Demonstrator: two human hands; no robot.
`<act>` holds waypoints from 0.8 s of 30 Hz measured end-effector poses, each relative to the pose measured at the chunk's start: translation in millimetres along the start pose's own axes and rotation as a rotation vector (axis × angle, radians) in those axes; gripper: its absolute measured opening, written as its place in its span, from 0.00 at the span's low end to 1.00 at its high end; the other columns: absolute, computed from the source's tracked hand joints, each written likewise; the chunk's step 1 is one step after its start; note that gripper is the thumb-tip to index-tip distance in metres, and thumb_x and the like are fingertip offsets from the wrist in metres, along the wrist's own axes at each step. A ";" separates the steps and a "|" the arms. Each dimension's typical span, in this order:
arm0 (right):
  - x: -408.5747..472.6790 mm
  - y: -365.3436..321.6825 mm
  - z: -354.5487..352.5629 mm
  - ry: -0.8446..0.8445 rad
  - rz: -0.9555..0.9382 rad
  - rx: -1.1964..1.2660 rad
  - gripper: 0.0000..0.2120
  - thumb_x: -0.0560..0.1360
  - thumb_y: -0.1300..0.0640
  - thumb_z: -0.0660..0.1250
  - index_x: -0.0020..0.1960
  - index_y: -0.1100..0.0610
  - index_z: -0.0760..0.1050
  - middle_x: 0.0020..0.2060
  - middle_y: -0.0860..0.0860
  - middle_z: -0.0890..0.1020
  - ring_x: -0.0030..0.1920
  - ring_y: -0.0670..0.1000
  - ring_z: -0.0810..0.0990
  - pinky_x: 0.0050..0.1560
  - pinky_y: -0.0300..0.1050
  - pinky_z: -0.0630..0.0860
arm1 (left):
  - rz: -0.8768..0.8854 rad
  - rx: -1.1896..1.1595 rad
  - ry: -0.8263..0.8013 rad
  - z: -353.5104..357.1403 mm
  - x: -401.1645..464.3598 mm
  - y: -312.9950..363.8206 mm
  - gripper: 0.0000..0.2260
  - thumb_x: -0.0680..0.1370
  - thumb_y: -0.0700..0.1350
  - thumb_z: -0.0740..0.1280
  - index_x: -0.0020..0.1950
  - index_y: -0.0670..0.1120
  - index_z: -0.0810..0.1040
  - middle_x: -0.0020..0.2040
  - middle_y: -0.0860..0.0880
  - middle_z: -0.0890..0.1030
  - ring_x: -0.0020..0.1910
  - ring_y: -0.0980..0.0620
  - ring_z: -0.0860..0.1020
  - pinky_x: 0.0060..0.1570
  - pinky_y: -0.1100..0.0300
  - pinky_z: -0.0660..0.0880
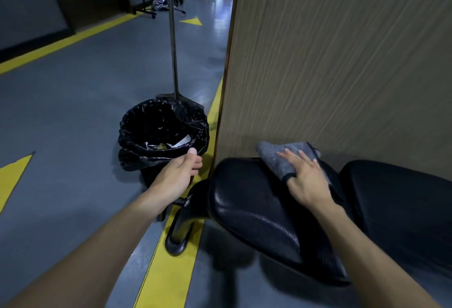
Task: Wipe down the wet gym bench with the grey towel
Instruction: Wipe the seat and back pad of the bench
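Observation:
The black padded gym bench (254, 200) runs from the lower centre to the right, its leather surface shiny. A grey towel (276, 158) lies on the far end of the seat pad, against the wooden panel. My right hand (303, 175) presses flat on the towel, fingers spread, with the towel's edge tucked under the thumb. My left hand (182, 170) hovers in the air left of the bench, fingers loosely curled and holding nothing, just in front of the bin. A second black pad (396, 192) sits further right.
A bin lined with a black bag (161, 134) stands on the floor left of the bench. A tall wooden panel (342, 63) rises directly behind the bench. A metal pole stand (174, 58) is behind the bin. Grey floor with yellow lines (171, 271) stretches left.

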State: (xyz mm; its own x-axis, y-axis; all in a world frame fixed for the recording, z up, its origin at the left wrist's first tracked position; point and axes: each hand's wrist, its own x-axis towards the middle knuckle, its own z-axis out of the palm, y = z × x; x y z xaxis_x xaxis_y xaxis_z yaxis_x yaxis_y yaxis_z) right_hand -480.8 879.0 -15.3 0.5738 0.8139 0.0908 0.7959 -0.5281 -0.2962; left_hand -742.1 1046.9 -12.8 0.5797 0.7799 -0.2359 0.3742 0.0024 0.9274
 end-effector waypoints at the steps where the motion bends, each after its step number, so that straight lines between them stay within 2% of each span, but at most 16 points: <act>1: -2.8 -11.7 4.5 0.027 0.030 -0.030 0.28 0.73 0.57 0.56 0.74 0.48 0.69 0.75 0.49 0.69 0.77 0.57 0.61 0.76 0.60 0.52 | 0.004 0.002 -0.021 0.6 -1.5 0.7 0.30 0.72 0.75 0.49 0.59 0.60 0.78 0.59 0.57 0.82 0.59 0.57 0.80 0.69 0.47 0.71; 2: -7.3 -31.1 10.4 0.051 0.015 -0.060 0.29 0.72 0.57 0.56 0.73 0.49 0.70 0.74 0.51 0.70 0.76 0.59 0.63 0.75 0.62 0.53 | 0.010 0.003 -0.032 2.8 -3.1 2.5 0.32 0.72 0.75 0.49 0.63 0.58 0.78 0.60 0.56 0.82 0.59 0.57 0.80 0.69 0.47 0.71; 4: -18.9 -80.3 25.9 0.031 -0.135 -0.053 0.33 0.67 0.56 0.58 0.73 0.51 0.70 0.73 0.53 0.71 0.75 0.62 0.64 0.75 0.65 0.54 | 0.004 0.005 -0.016 8.3 0.0 3.4 0.38 0.71 0.77 0.49 0.68 0.55 0.76 0.62 0.54 0.81 0.60 0.55 0.80 0.69 0.46 0.71; 6: -28.1 -117.5 29.8 -0.077 -0.301 -0.036 0.34 0.68 0.57 0.60 0.75 0.49 0.68 0.75 0.50 0.68 0.77 0.59 0.60 0.77 0.60 0.50 | -0.037 -0.004 0.031 11.4 9.9 -1.3 0.42 0.64 0.83 0.48 0.63 0.58 0.77 0.61 0.50 0.82 0.60 0.50 0.80 0.67 0.43 0.72; 8: -15.9 -107.5 19.9 -0.119 -0.352 -0.034 0.33 0.68 0.55 0.58 0.74 0.47 0.67 0.74 0.49 0.70 0.76 0.55 0.63 0.77 0.55 0.53 | -0.084 -0.016 0.066 13.1 19.6 -5.6 0.38 0.63 0.84 0.48 0.53 0.58 0.77 0.57 0.50 0.83 0.57 0.49 0.82 0.65 0.42 0.74; 10: 1.6 -61.1 5.4 -0.076 -0.240 -0.025 0.29 0.70 0.52 0.57 0.71 0.45 0.70 0.68 0.51 0.77 0.69 0.55 0.73 0.71 0.51 0.66 | -0.094 -0.015 0.048 18.2 17.9 -0.2 0.30 0.70 0.77 0.49 0.52 0.57 0.77 0.54 0.52 0.84 0.54 0.51 0.83 0.65 0.44 0.74; 12: 12.4 -8.1 -21.4 -0.052 -0.041 -0.022 0.24 0.73 0.50 0.58 0.69 0.45 0.72 0.64 0.52 0.80 0.63 0.57 0.78 0.62 0.49 0.73 | -0.064 0.024 -0.018 25.0 12.3 5.8 0.28 0.75 0.73 0.49 0.57 0.56 0.77 0.57 0.53 0.82 0.56 0.52 0.82 0.67 0.45 0.73; 14: 11.5 17.7 -38.9 -0.041 0.114 -0.042 0.19 0.77 0.53 0.59 0.67 0.48 0.74 0.63 0.53 0.80 0.61 0.59 0.78 0.57 0.49 0.73 | -0.025 0.084 -0.061 28.1 9.5 5.9 0.30 0.77 0.72 0.49 0.64 0.55 0.76 0.59 0.54 0.81 0.59 0.52 0.80 0.68 0.45 0.72; 16: 8.0 -3.8 -37.6 0.002 0.137 -0.151 0.16 0.78 0.55 0.59 0.65 0.53 0.74 0.60 0.57 0.81 0.59 0.60 0.79 0.57 0.50 0.73 | -0.010 0.116 -0.059 27.7 9.6 5.8 0.31 0.79 0.70 0.48 0.67 0.52 0.76 0.59 0.54 0.81 0.59 0.53 0.80 0.68 0.45 0.71; 18: 2.8 -54.0 -18.8 -0.024 0.037 -0.215 0.15 0.76 0.57 0.60 0.62 0.55 0.73 0.59 0.58 0.81 0.59 0.61 0.78 0.58 0.51 0.70 | -0.018 0.126 -0.042 28.1 11.1 6.1 0.32 0.78 0.71 0.48 0.66 0.53 0.76 0.59 0.53 0.81 0.59 0.52 0.80 0.68 0.45 0.72; 21: -7.0 -114.8 12.8 -0.101 -0.200 -0.140 0.18 0.74 0.58 0.61 0.64 0.56 0.73 0.63 0.57 0.79 0.65 0.61 0.73 0.70 0.53 0.63 | -0.047 0.139 0.024 30.7 20.4 4.0 0.40 0.69 0.80 0.46 0.63 0.55 0.78 0.61 0.50 0.82 0.61 0.48 0.80 0.67 0.44 0.72; 22: -6.2 -120.0 15.5 -0.109 -0.255 -0.123 0.20 0.74 0.58 0.62 0.65 0.56 0.73 0.64 0.56 0.78 0.67 0.60 0.71 0.73 0.53 0.60 | -0.059 0.148 0.052 30.1 23.7 2.6 0.41 0.68 0.80 0.45 0.62 0.55 0.78 0.61 0.49 0.82 0.61 0.47 0.80 0.66 0.43 0.73; 24: 0.1 -97.3 7.9 -0.090 -0.273 -0.091 0.22 0.74 0.57 0.62 0.68 0.55 0.73 0.65 0.55 0.78 0.68 0.58 0.72 0.72 0.50 0.61 | -0.061 0.157 0.085 30.5 24.4 4.6 0.35 0.72 0.76 0.46 0.61 0.55 0.78 0.56 0.52 0.83 0.57 0.49 0.81 0.65 0.44 0.73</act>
State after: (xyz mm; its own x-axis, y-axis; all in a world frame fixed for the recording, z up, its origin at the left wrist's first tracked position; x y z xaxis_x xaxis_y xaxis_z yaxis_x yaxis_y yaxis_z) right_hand -559.7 932.4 6.0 0.3198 0.9450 0.0692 0.9348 -0.3027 -0.1859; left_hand -704.2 1046.8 -23.2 0.4917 0.8314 -0.2588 0.5190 -0.0412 0.8538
